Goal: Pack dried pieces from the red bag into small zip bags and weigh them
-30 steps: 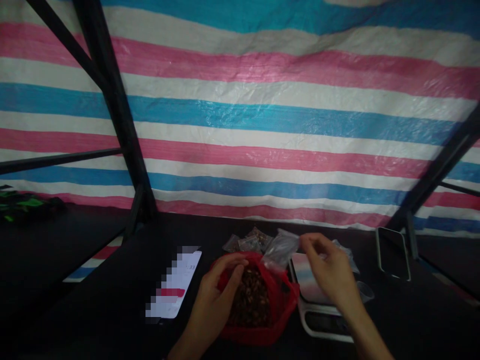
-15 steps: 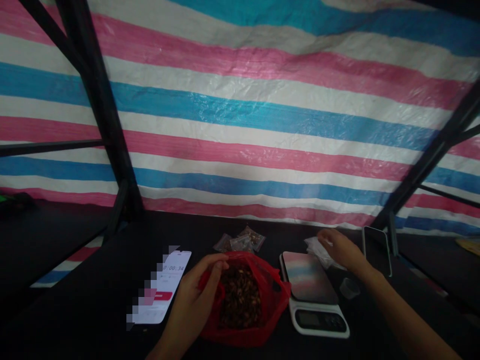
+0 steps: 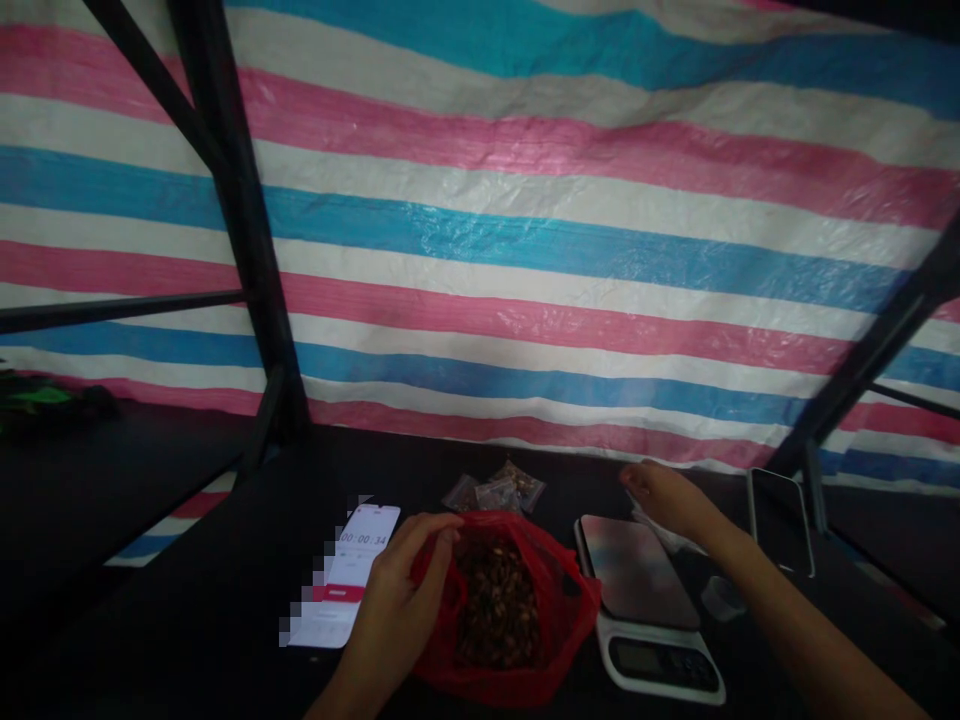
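Observation:
My left hand is closed on the left rim of a red plastic bag, thumb over the edge. The bag stands wide open, and small brown dried pieces fill it. My right hand is over some clear plastic bags behind the scale, its fingers curled together; whatever is in them is hidden. Between the red bag and my right forearm sits a kitchen scale with nothing on its plate. Several small filled clear bags lie behind the red bag.
A phone showing a timer lies left of my left hand. A small clear plastic cup is right of the scale. Another phone lies farther right. Black frame posts and a striped plastic sheet stand behind the black table.
The view has shifted, so the table items appear farther right. My right hand has moved left relative to the clear bags, its fingers more curled. My left hand still grips the red bag.

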Demonstrator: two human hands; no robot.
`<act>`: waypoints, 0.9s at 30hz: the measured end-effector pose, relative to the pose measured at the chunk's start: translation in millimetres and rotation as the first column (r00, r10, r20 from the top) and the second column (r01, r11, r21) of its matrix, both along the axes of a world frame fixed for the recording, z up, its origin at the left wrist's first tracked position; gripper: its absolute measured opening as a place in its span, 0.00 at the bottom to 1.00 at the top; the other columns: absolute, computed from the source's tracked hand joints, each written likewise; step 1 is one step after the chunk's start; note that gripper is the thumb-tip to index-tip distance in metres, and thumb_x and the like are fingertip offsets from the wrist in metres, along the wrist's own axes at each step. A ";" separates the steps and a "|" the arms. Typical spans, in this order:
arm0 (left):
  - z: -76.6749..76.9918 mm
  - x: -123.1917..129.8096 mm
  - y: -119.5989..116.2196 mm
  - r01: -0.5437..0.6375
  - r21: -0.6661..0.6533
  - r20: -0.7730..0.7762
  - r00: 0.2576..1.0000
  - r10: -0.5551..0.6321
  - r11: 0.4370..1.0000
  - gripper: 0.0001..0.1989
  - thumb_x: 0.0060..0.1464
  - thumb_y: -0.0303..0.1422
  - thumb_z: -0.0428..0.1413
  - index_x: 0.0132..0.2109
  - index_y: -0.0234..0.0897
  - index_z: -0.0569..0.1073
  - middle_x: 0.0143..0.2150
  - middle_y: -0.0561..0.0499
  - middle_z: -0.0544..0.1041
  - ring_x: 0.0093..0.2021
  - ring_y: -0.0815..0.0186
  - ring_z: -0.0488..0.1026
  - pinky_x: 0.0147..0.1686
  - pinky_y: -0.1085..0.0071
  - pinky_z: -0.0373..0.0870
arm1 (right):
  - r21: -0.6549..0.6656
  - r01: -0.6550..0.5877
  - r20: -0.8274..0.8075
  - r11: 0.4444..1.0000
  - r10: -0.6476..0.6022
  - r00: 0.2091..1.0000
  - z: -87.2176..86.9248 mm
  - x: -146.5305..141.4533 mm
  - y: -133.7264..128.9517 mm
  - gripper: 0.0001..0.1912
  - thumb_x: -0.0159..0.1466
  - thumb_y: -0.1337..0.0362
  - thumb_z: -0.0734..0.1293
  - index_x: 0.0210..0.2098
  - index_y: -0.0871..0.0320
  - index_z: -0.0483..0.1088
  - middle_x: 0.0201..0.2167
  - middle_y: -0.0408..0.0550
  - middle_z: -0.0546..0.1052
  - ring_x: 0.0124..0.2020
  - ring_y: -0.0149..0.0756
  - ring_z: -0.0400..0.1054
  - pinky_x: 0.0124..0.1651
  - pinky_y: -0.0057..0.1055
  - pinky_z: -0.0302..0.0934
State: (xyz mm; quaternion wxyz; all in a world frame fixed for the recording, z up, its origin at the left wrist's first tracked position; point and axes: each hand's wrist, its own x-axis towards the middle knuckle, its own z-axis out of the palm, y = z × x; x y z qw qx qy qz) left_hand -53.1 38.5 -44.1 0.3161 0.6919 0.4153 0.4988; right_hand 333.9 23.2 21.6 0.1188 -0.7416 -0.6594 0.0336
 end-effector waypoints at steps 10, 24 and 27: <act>-8.8 -2.9 0.9 0.013 0.179 -0.076 0.997 0.001 0.984 0.11 0.69 0.34 0.53 0.44 0.45 0.81 0.43 0.49 0.84 0.47 0.57 0.80 0.50 0.60 0.73 | 0.089 -0.287 -0.133 0.954 0.297 0.946 -29.0 -162.7 62.2 0.14 0.66 0.66 0.72 0.51 0.54 0.81 0.58 0.53 0.81 0.61 0.47 0.73 0.63 0.38 0.62; 26.6 32.7 -15.6 0.169 -0.235 0.316 0.944 -0.089 0.957 0.16 0.64 0.46 0.59 0.51 0.42 0.80 0.44 0.48 0.84 0.46 0.57 0.82 0.48 0.65 0.77 | 0.164 0.039 -0.906 0.986 0.135 0.401 2.4 -187.5 -16.9 0.18 0.57 0.49 0.76 0.34 0.59 0.81 0.30 0.47 0.83 0.31 0.37 0.73 0.36 0.30 0.64; 23.3 48.9 -14.1 0.248 -0.275 0.410 0.904 -0.121 0.929 0.15 0.61 0.47 0.61 0.45 0.41 0.80 0.40 0.49 0.84 0.41 0.59 0.82 0.46 0.66 0.77 | 0.152 0.072 -0.929 0.986 0.118 0.350 -14.4 -208.0 -25.5 0.16 0.53 0.51 0.77 0.27 0.58 0.79 0.25 0.45 0.80 0.28 0.35 0.70 0.33 0.30 0.61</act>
